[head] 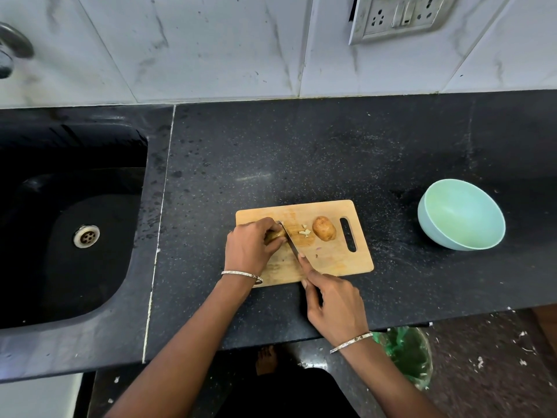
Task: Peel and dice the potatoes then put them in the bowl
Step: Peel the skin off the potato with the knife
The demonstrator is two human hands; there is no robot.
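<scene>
Seemingly two potatoes (323, 228) (one under knife (290, 241)).

Left hand (250, 245) curled downward; right hand (333, 303) fisted, forefinger extended.

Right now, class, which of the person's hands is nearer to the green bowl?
Right. The right hand grips the knife at the cutting board's front edge, left of the bowl. The left hand holds a potato farther left.
</scene>
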